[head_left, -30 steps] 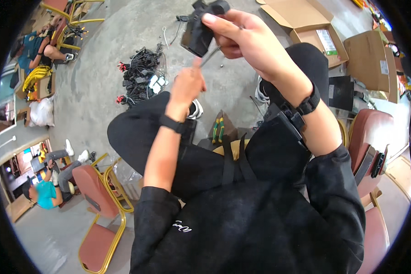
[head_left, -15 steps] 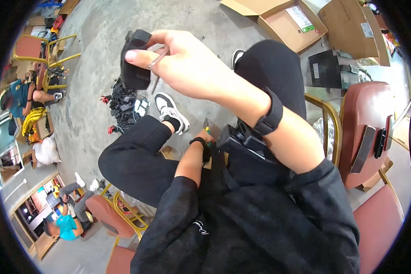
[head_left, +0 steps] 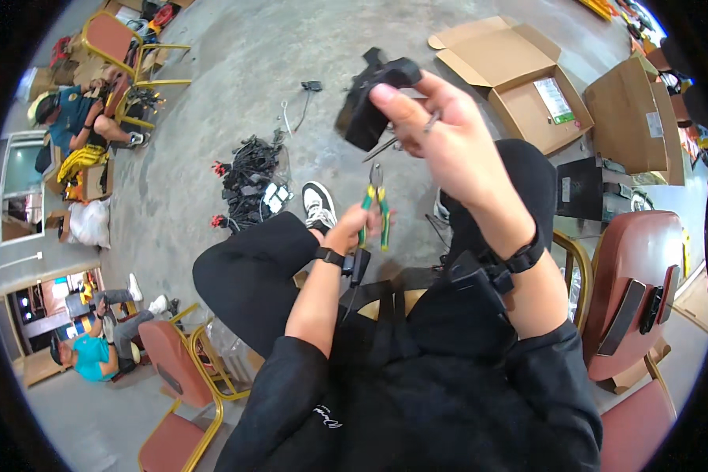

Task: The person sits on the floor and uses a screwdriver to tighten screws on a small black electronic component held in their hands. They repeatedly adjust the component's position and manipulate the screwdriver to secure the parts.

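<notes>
My right hand (head_left: 452,130) is raised over the floor, closed around a black plastic piece (head_left: 360,118) of blocky shape. A thin metal rod (head_left: 380,149) is also held in its fingers, with another bit of metal showing between them. Lower down, between my knees, my left hand (head_left: 348,231) grips pliers (head_left: 384,211) with green and yellow handles; their jaws point up and away from me. A black strap with a black block (head_left: 478,285) is on my right forearm, and a smaller black strap (head_left: 330,256) circles my left wrist.
A heap of black cables and small boxes (head_left: 252,189) lies on the floor beyond my left knee. Open cardboard boxes (head_left: 519,55) and a black box-shaped device (head_left: 580,189) lie at the right. Red chairs (head_left: 633,267) stand on both sides. Two people sit at the left.
My right hand, with the black piece, now appears farther right. My left hand has lifted from my lap, bringing the pliers into full view. The whole view has shifted.
</notes>
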`<state>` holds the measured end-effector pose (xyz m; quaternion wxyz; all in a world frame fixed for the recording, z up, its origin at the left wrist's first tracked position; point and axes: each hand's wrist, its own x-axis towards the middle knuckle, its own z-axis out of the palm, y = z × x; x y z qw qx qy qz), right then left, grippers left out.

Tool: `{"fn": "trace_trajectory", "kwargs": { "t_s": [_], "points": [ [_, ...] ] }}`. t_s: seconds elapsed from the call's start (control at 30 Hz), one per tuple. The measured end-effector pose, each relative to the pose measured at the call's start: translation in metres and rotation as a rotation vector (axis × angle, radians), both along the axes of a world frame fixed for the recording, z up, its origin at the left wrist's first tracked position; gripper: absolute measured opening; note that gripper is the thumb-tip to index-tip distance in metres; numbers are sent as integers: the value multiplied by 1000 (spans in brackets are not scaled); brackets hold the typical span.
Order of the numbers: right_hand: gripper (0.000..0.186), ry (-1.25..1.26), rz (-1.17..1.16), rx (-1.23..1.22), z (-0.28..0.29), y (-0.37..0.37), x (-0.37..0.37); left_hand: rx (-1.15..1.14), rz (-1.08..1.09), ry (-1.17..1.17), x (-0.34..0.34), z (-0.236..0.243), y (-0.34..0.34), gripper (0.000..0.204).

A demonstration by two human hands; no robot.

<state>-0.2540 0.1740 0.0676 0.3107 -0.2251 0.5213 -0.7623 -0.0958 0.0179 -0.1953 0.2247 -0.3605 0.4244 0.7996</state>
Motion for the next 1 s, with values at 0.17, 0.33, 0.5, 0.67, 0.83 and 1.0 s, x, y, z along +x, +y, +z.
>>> {"fn": "trace_trajectory", "kwargs": {
  "t_s": [0.17,0.33,0.5,0.67,0.83,1.0],
  "points": [
    [26,-51,83,4,10,-6,15,-14,-10,385,15,205,-13,77],
    [22,-11,235,-26,9,-13,25,-251,-17,513,41,274,-18,66],
    [23,-37,380,-77,6,-26,41,-527,51,552,62,282,-22,54],
    [27,-3,349,-18,1,-41,47,-638,140,584,53,246,-19,54],
    [27,-36,387,8,-10,-48,45,-646,266,650,56,226,-2,49],
    [22,-57,344,44,-14,-53,46,-694,276,626,60,228,-4,46]
  ]
}}
